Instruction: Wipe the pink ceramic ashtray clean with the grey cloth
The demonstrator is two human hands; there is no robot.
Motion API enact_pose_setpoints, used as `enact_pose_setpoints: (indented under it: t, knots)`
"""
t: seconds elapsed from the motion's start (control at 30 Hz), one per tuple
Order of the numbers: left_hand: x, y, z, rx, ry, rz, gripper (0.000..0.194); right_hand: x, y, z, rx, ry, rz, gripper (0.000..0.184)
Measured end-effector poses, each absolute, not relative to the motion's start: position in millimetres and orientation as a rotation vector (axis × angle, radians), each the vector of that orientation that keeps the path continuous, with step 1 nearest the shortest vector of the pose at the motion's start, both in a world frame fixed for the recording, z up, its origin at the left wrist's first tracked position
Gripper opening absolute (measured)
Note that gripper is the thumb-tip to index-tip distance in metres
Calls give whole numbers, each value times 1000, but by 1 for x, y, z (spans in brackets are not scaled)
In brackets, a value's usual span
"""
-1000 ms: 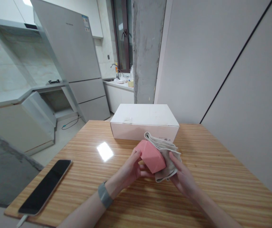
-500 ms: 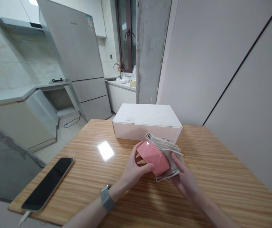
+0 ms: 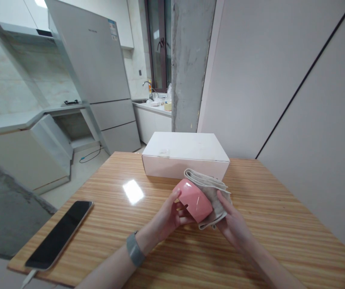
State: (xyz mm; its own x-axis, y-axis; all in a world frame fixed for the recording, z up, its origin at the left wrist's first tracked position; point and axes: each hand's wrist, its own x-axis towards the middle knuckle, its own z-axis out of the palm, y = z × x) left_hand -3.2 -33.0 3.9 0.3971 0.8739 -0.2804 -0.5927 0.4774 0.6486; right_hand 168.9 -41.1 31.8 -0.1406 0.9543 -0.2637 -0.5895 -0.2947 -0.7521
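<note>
A glossy pink curved plastic piece (image 3: 197, 202) with a small notch in its near edge is held tilted above the table; its exact kind is not clear. My left hand (image 3: 172, 212) grips its left end, thumb on the outer face and the other fingers bent beneath. Against its right side lies a folded grey cloth (image 3: 219, 202). My right hand (image 3: 232, 220) is closed on that cloth, thumb on top, the other fingers mostly hidden underneath. A watch with a grey band (image 3: 135, 249) circles my left wrist.
Just beyond my hands a white box (image 3: 186, 146) rests on the wooden table (image 3: 106, 224). A phone (image 3: 60, 235) with a white cable plugged in lies near the left edge. Behind stand a fridge (image 3: 88, 60), a concrete pillar (image 3: 190, 68) and a sink counter (image 3: 154, 116).
My left thumb has shifted from the near edge of the pink piece up to its left end, and the fingers now curl below. The right hand and cloth stay nearly in place.
</note>
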Motion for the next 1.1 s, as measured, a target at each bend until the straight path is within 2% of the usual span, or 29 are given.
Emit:
enact_pose_setpoints:
  t: [0.27,0.47,0.6,0.7,0.77,0.93,1.0,1.1]
  knots:
    - [1,-39,11,710,743,1230,53,169,-42,32,-884,-616,1678,33]
    - [4,-43,12,932,842,1392,72,168,-42,36,-864,-545,1681,29]
    - [5,-48,18,1026,799,1334,91,167,-45,37,-862,-550,1723,32]
    - [5,-48,20,1019,803,1312,95,165,-47,37,-839,-529,1769,33]
    - [4,-46,19,998,793,1323,91,164,-48,36,-826,-503,1773,32]
    - [1,-39,13,859,776,1291,46,163,-46,34,-810,-486,1775,31]
    - [1,-37,10,844,778,1285,44,164,-45,33,-818,-509,1766,31]
    - [3,-36,4,754,767,1290,54,168,-42,33,-819,-515,1734,29]
